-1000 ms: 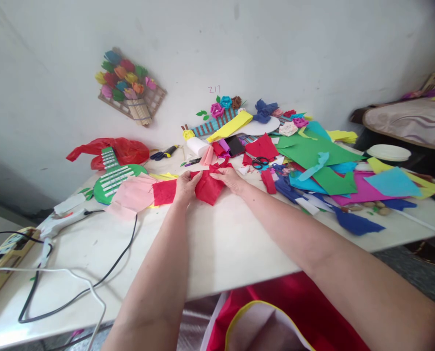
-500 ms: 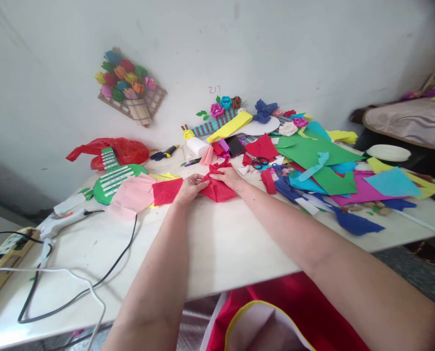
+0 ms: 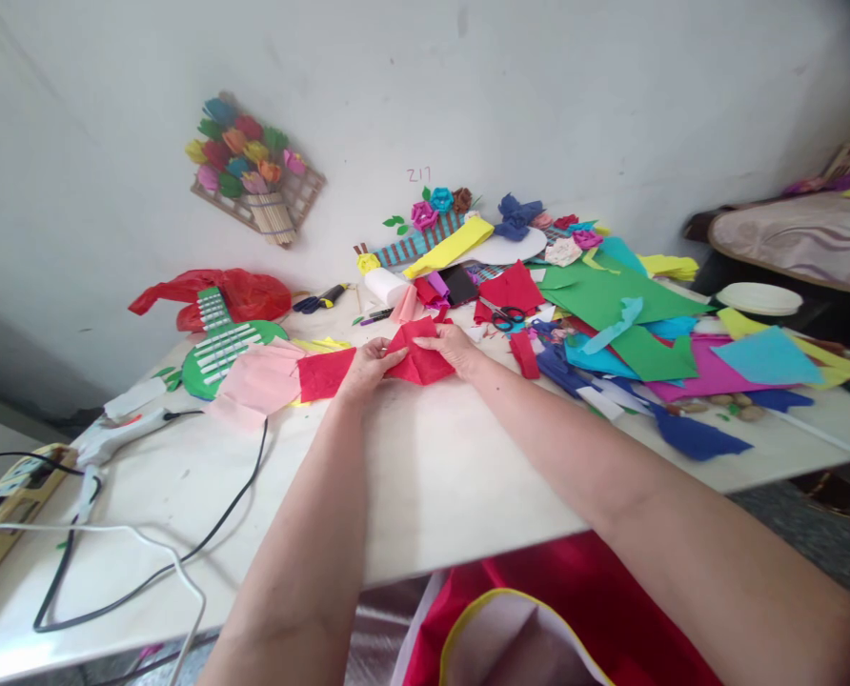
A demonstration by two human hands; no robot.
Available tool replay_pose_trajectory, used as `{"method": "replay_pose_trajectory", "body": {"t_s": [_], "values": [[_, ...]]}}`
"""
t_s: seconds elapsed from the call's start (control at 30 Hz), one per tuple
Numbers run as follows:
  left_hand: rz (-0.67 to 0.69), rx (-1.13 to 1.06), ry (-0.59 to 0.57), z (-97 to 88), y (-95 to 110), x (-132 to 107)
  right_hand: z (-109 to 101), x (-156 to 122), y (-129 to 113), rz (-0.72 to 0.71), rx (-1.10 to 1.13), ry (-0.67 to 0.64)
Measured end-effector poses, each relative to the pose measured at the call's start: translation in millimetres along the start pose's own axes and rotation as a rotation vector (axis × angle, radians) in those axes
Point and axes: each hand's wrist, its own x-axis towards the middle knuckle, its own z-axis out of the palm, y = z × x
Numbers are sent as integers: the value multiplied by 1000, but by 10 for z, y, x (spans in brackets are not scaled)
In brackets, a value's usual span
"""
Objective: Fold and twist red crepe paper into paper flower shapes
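A creased piece of red crepe paper (image 3: 417, 354) is stretched between my two hands, just above the table (image 3: 460, 476). My left hand (image 3: 374, 367) pinches its left side between thumb and fingers. On the right side, my right hand (image 3: 451, 349) grips it with the thumb on top. Another red paper piece (image 3: 325, 373) lies left of my left hand, beside a sheet of pink paper (image 3: 260, 381). Black scissors (image 3: 509, 318) rest to the right, beyond my right hand, near a small folded red strip (image 3: 523, 354).
At the left lie a glue gun (image 3: 121, 433), its black cable (image 3: 232, 529) and a green guitar-shaped craft (image 3: 225, 348). Pliers (image 3: 321, 298) and a white roll (image 3: 385, 285) sit behind my hands. Green paper sheets (image 3: 611, 286) and other coloured scraps cover the right side.
The red paper has gone from bunched and folded to more spread out and flat between my hands. Both hands stay in nearly the same place.
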Motion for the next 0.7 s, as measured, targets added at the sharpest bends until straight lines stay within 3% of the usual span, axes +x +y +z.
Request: {"method": "replay_pose_trajectory", "body": {"t_s": [0.37,0.7], "values": [[1,48,-51,-47,-58,19,-13,40,57,-19,-67,-25],[30,175,58,-63,-83,47,15,27,77,-111,-174,-33]]}}
